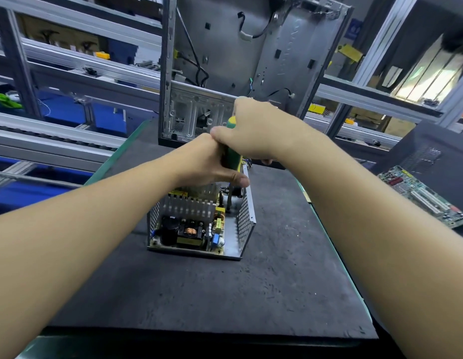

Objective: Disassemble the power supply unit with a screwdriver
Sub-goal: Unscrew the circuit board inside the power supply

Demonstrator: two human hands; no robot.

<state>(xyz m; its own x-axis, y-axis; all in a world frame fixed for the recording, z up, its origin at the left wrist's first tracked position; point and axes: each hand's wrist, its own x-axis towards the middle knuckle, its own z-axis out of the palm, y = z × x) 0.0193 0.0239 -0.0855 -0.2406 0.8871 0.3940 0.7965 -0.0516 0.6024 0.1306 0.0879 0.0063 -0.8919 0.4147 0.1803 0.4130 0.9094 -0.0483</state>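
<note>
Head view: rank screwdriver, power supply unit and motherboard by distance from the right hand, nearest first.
1. screwdriver: gripped in the right hand, handle roughly upright.
2. power supply unit: just below the hand, centre, cover off.
3. motherboard: well off to the right, lying flat.

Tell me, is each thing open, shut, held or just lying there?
Power supply: lid off, insides showing.
Screwdriver: upright, tip inside power supply.
Left hand: grips screwdriver.
Right hand: grips screwdriver top.
Case: open, standing.
Motherboard: lying flat, untouched.
</note>
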